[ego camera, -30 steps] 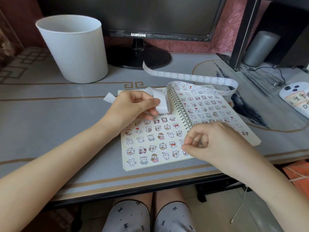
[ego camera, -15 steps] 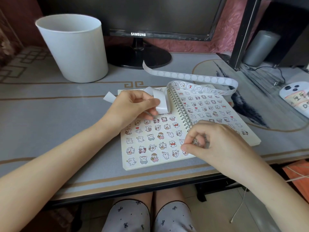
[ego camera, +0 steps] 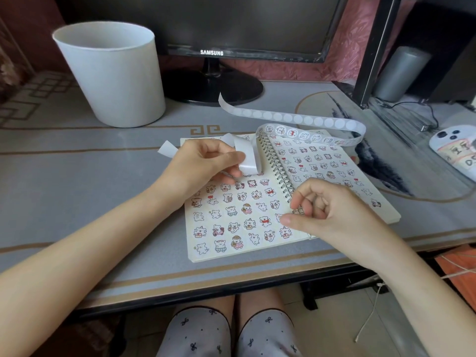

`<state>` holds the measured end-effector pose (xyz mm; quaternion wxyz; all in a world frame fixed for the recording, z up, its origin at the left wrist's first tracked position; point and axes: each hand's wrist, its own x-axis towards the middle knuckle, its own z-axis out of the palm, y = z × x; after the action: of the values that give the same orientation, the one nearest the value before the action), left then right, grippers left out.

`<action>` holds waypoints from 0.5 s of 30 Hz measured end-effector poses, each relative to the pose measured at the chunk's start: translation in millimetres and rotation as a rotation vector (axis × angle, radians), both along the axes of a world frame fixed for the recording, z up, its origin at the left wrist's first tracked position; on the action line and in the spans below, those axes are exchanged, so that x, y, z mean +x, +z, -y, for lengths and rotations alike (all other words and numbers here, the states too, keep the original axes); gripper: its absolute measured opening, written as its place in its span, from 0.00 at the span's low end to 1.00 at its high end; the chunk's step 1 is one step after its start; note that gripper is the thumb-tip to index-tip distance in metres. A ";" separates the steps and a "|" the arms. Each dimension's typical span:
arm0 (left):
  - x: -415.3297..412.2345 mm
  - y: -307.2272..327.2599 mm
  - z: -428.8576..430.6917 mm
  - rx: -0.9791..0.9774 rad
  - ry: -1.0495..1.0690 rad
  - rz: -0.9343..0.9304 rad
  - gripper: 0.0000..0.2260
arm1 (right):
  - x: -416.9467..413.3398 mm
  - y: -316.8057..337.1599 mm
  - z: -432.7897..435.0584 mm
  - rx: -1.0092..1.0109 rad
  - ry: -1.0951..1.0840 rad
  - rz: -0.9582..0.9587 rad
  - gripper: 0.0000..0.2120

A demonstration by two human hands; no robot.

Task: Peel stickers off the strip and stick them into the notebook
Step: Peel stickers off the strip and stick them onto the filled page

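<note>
An open spiral notebook (ego camera: pixel 247 253) lies on the desk, and small cartoon stickers cover both pages. My left hand (ego camera: pixel 203 163) rests on the upper left page and grips a folded part of the white sticker strip (ego camera: pixel 304 119). From there the strip loops over the top of the notebook and back toward the monitor. It carries a few stickers near the spine and blank circles further along. My right hand (ego camera: pixel 329 212) sits over the lower end of the spiral. Its fingers are loosely curled and its thumb tip lies flat on the left page. No sticker shows in it.
A white bin (ego camera: pixel 113 73) stands at the back left, next to a Samsung monitor (ego camera: pixel 211 52) on its round stand. A phone (ego camera: pixel 456 150) lies at the right edge, with a grey cylinder (ego camera: pixel 399 73) and cables behind a black post. The desk's front edge runs just below the notebook.
My right hand has slid slightly left and down along the spine. Its thumb and forefinger have parted from a pinch, and the thumb now lies on the left page. My left hand has stayed put.
</note>
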<state>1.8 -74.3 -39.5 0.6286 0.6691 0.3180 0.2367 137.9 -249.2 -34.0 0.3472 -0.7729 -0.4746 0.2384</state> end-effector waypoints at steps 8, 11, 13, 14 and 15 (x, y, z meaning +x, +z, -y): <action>-0.2 0.1 0.0 -0.009 -0.008 0.017 0.05 | 1.0 -3.8 1.6 -0.015 0.024 0.079 0.07; -0.1 -0.7 -0.2 -0.010 -0.011 0.018 0.05 | 0.3 -0.9 4.6 -0.045 0.034 0.062 0.12; -0.2 -1.5 -0.6 -0.008 -0.012 0.021 0.05 | -0.7 -0.5 5.2 -0.079 0.039 0.096 0.16; 0.0 -1.8 -0.7 -0.008 -0.013 0.023 0.05 | -0.9 -0.4 5.0 -0.086 0.041 0.110 0.16; 0.0 -2.1 -1.1 -0.008 -0.013 0.025 0.05 | -0.6 -0.4 4.6 -0.088 0.045 0.114 0.15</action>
<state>1.8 -73.2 -41.6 0.6368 0.6655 0.3068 0.2398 137.3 -253.8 -34.4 0.2798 -0.7890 -0.4998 0.2224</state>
